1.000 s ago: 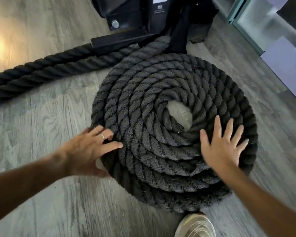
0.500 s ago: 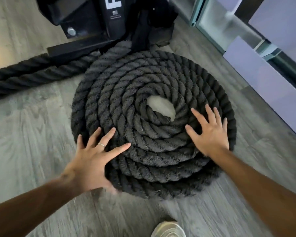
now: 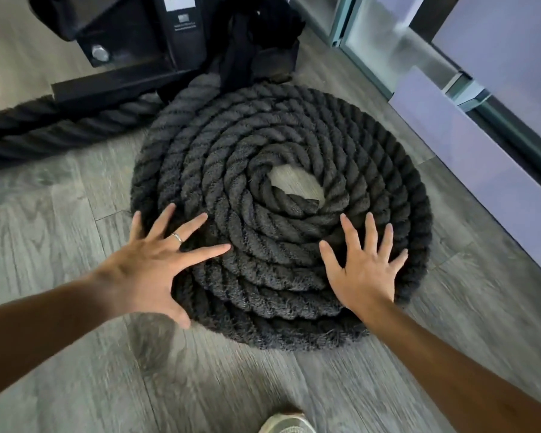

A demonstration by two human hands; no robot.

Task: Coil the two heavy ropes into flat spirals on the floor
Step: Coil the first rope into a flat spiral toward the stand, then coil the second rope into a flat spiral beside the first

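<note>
A thick black rope lies wound into a flat spiral coil [image 3: 263, 145] on the grey wood floor, with a small bare gap of floor at its centre. A second stretch of black rope [image 3: 53, 129] runs off to the left from the machine base, uncoiled. My left hand [image 3: 156, 264] is spread with fingers apart at the coil's near left edge, a ring on one finger. My right hand [image 3: 364, 270] rests flat and spread on the coil's near right turns. Neither hand grips anything.
A black metal machine base [image 3: 132, 57] with a bolt stands behind the coil, a black strap hanging by it. Pale purple panels and a glass-fronted frame [image 3: 469, 145] line the right side. My shoe [image 3: 286, 425] shows at the bottom edge.
My left hand has lifted from curling against the coil's side to an open spread over its edge. The right hand shifted slightly but stays flat on the rope. The view moved closer.
</note>
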